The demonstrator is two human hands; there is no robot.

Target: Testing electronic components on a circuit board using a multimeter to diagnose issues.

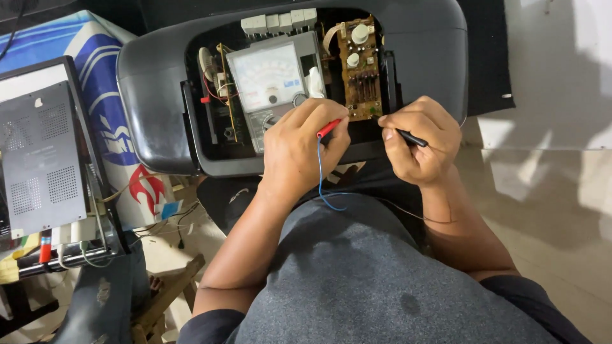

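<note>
My left hand point(305, 148) grips a red test probe point(329, 128) with a thin blue lead point(322, 178) trailing down toward my lap. My right hand point(421, 139) pinches a black test probe point(412, 138). Both probe tips point at the lower edge of a brown circuit board point(361, 70) inside an opened dark plastic casing point(153, 95). An analog meter point(268, 79) with a white dial stands in the casing just left of the board, above my left hand.
A grey perforated metal panel point(41, 159) with loose wires leans at the left, against a blue and white printed sheet point(105, 95). Wooden pieces point(169, 290) lie at the lower left. Pale floor tiles point(548, 197) spread to the right. My grey shirt point(370, 280) fills the foreground.
</note>
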